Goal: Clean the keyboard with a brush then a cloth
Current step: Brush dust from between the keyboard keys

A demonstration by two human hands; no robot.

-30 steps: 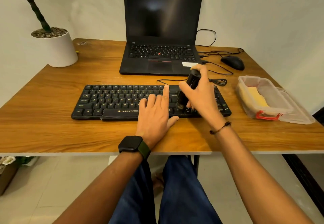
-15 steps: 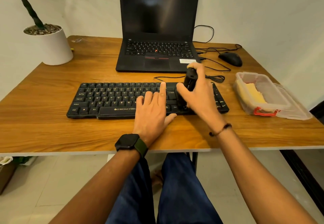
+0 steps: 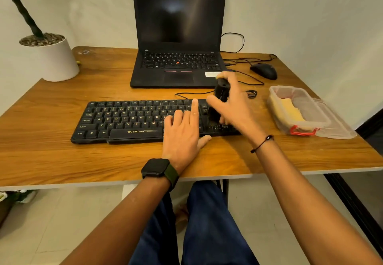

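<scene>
A black keyboard (image 3: 128, 119) lies across the wooden desk (image 3: 51, 157). My left hand (image 3: 184, 132) rests flat on its right-middle keys, fingers straight. My right hand (image 3: 234, 107) grips a black cylindrical brush (image 3: 220, 92), held upright and slightly tilted, its lower end down on the keys at the keyboard's right part. The bristles are blurred and mostly hidden by my fingers. A yellow cloth (image 3: 290, 109) lies inside a clear plastic box (image 3: 298, 123) to the right of the keyboard.
A black laptop (image 3: 178, 36) stands open behind the keyboard. A black mouse (image 3: 264, 71) and loose cables (image 3: 248, 82) lie at the back right. A white plant pot (image 3: 53, 59) sits at the back left. The box's clear lid (image 3: 339, 128) lies beside it.
My right hand has shifted the brush a little over the right-hand keys with a brushing stroke. My left hand stays pressed on the keyboard. The camera has tilted slightly.
</scene>
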